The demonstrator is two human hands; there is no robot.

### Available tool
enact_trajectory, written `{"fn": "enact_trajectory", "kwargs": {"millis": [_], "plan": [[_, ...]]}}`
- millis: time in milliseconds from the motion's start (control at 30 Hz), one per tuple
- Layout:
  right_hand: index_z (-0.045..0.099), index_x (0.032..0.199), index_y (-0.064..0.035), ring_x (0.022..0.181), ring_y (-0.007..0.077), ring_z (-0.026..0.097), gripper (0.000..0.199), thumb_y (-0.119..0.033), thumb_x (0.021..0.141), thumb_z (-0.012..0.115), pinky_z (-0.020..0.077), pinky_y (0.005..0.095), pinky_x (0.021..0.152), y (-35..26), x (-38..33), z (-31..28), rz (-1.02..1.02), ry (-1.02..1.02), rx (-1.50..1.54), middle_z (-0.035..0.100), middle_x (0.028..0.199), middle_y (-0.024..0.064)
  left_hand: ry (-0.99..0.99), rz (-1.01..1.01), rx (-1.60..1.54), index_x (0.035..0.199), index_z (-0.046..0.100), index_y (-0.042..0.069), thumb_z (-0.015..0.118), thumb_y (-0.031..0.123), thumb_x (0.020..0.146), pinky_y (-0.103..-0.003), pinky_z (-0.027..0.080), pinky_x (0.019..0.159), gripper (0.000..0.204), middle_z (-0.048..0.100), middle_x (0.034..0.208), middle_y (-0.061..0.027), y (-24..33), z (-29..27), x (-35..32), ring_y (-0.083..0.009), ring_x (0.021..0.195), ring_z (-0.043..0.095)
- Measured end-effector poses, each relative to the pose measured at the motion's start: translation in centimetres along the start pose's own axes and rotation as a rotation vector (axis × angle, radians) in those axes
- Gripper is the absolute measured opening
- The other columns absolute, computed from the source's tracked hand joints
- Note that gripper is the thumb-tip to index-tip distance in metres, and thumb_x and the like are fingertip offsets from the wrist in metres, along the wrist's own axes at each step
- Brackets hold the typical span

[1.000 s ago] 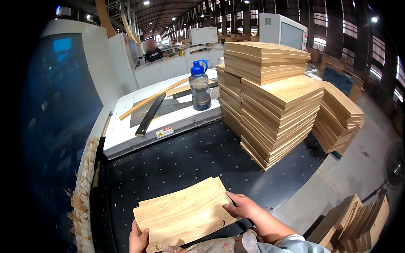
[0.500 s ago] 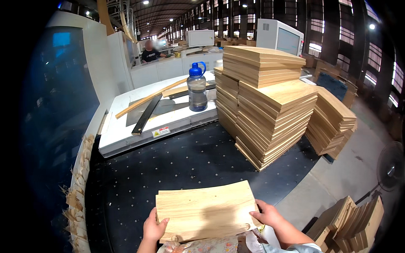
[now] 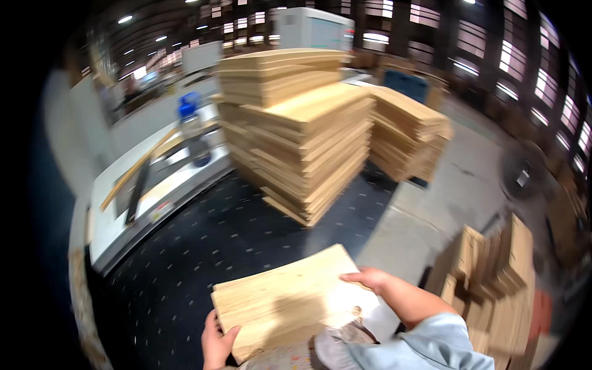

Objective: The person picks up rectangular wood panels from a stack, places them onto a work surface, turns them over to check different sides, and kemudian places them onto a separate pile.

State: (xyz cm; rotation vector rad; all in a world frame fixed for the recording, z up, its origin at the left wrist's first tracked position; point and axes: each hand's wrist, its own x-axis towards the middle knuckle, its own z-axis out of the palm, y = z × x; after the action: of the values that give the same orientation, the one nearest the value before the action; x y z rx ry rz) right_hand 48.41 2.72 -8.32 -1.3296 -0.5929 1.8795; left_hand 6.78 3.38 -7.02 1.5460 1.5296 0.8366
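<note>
Between my two hands I hold a light wooden board (image 3: 280,293), tilted up toward me above the black dotted table (image 3: 203,237). It seems to be more than one board, as a second edge shows at the left. My left hand (image 3: 217,340) grips the left end, thumb on the top face. At the far right end, my right hand (image 3: 369,280) is closed on the edge with its thumb on top. A knot shows near the board's lower right. Beyond the board stands a tall stack of similar boards (image 3: 308,148).
A second board stack (image 3: 410,129) is at the back right. On the white machine bed (image 3: 111,237) at left are a blue-capped bottle (image 3: 196,139) and a black straight bar (image 3: 138,191). More boards (image 3: 487,283) stand on the right, near a fan (image 3: 524,176).
The view has swung to the right, so the stacks appear further left. The board in my hands has tilted, its right end now higher. Both hands keep their grip.
</note>
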Motion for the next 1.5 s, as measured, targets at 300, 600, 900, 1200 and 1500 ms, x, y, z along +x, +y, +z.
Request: {"fn": "enact_trajectory", "kwargs": {"millis": [300,600,900,1200,1500], "plan": [[0.050,0.123,0.0064,0.102,0.0222,0.057,0.059,-0.025,0.078,0.073,0.0434,0.0325,0.091,3.8,0.7,-0.4,-0.335,0.041,-0.060,0.060,0.115,0.0141,-0.132,-0.012,-0.042,0.131,0.042,-0.002,0.060,0.018,0.087,-0.036,0.043,0.093,0.051,0.056,0.121,-0.0186,0.9,-0.7,3.5,-0.0287,0.109,0.055],[0.042,0.127,-0.0022,0.114,0.0164,0.046,0.077,-0.030,0.067,0.082,0.0367,0.0323,0.099,-1.6,-0.2,4.8,-0.884,-0.061,-0.407,0.052,0.118,0.0071,0.074,-0.028,-0.523,0.129,0.042,0.002,0.048,0.029,0.093,-0.034,0.047,0.063,0.045,0.058,0.097,-0.0113,-4.9,-7.8,4.6,-0.0197,0.081,0.055],[0.044,0.124,-0.0044,0.107,0.0170,0.052,0.078,-0.022,0.061,0.086,0.0415,0.0324,0.093,-0.9,2.9,6.3,-0.907,-0.145,-0.563,0.058,0.114,0.0087,0.262,0.250,-0.091,0.084,0.055,0.007,0.060,0.025,0.083,-0.041,0.038,0.041,0.018,0.057,0.066,-0.0146,-7.5,-11.0,0.0,-0.0245,0.044,0.047],[0.031,0.135,-0.0039,0.121,0.0207,0.042,0.090,-0.022,0.064,0.084,0.0338,0.0354,0.102,0.8,4.9,6.8,-0.754,-0.166,-0.598,0.048,0.127,0.0117,0.225,0.484,0.523,0.073,0.052,0.008,0.064,0.015,0.070,-0.050,0.040,0.044,0.015,0.051,0.056,-0.0219,-20.5,-13.7,2.0,-0.0385,0.046,0.052],[0.043,0.121,-0.0063,0.114,0.0212,0.050,0.076,-0.023,0.059,0.084,0.0396,0.0337,0.095,2.5,5.8,5.6,-0.650,-0.078,-0.532,0.054,0.118,0.0116,0.268,0.349,0.183,0.083,0.059,0.002,0.063,0.005,0.064,-0.052,0.044,0.072,0.020,0.053,0.089,-0.0301,-15.4,-8.6,0.5,-0.0450,0.081,0.053]]}}
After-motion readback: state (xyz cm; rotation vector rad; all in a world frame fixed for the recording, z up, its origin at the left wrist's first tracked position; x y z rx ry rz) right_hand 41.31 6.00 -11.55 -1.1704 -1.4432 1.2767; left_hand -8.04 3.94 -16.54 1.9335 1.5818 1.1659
